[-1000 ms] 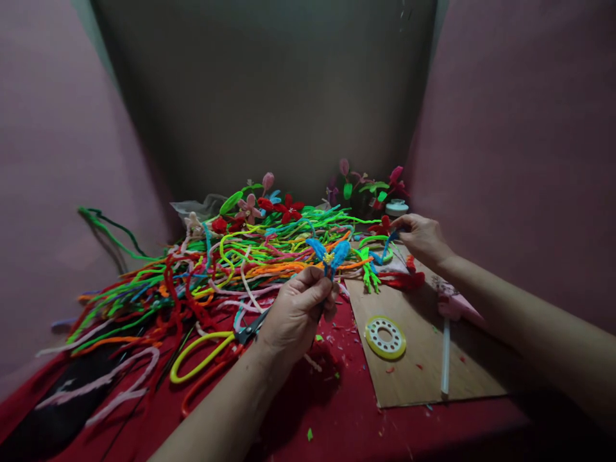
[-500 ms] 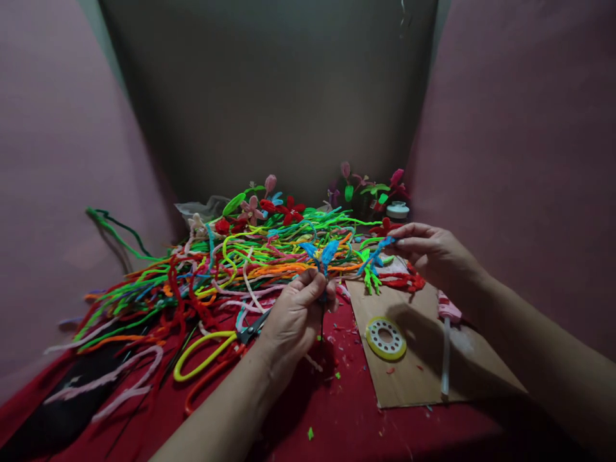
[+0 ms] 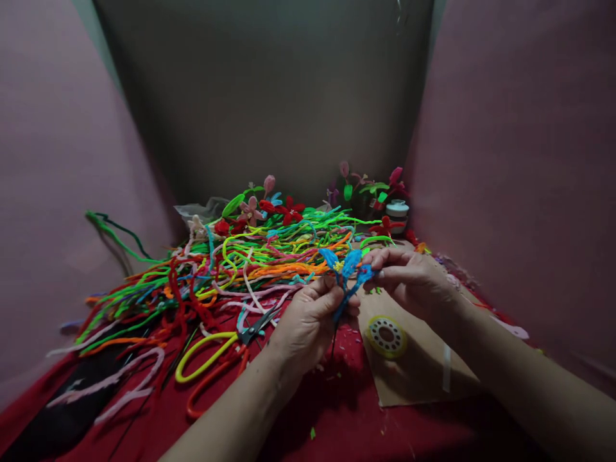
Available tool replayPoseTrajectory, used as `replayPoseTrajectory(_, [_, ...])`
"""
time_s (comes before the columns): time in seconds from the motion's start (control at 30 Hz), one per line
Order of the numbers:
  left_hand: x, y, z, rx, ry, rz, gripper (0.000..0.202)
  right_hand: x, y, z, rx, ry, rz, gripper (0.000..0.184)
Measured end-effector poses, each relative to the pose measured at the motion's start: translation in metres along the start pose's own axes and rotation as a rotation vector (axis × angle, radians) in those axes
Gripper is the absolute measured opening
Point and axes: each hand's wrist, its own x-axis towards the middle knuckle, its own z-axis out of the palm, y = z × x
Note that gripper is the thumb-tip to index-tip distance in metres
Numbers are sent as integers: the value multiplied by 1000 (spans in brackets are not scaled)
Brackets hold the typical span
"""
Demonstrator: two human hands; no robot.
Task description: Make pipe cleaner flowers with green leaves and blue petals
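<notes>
My left hand (image 3: 308, 317) pinches the stem of a small blue pipe-cleaner flower (image 3: 341, 262) with a yellow centre, held upright above the red cloth. My right hand (image 3: 411, 282) is closed on a folded blue pipe-cleaner piece (image 3: 360, 277) and presses it against the flower's right side. Both hands meet over the near left corner of a brown cardboard sheet (image 3: 428, 378). A dark thin stem hangs down below my left fingers.
A big heap of loose pipe cleaners (image 3: 216, 269) in several colours covers the left and middle. Scissors (image 3: 257, 326) lie beside a yellow loop. A yellow tape ring (image 3: 385, 335) lies on the cardboard. Finished flowers (image 3: 366, 186) and a small white jar (image 3: 397, 210) stand at the back.
My right hand has carried the blue piece from the back right over to the flower. My left hand shifted slightly right with the flower.
</notes>
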Motion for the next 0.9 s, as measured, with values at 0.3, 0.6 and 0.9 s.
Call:
replayPoseTrajectory(0.3, [4, 2, -4, 168, 75, 82, 19, -1, 8, 10, -99, -31, 36, 10])
replayPoseTrajectory(0.6, [6, 1, -10, 242, 56, 93, 14, 8, 20, 4, -129, -39, 130, 15])
replayPoseTrajectory(0.9, [4, 8, -8, 181, 84, 98, 18, 5, 17, -1, -512, 192, -114, 19])
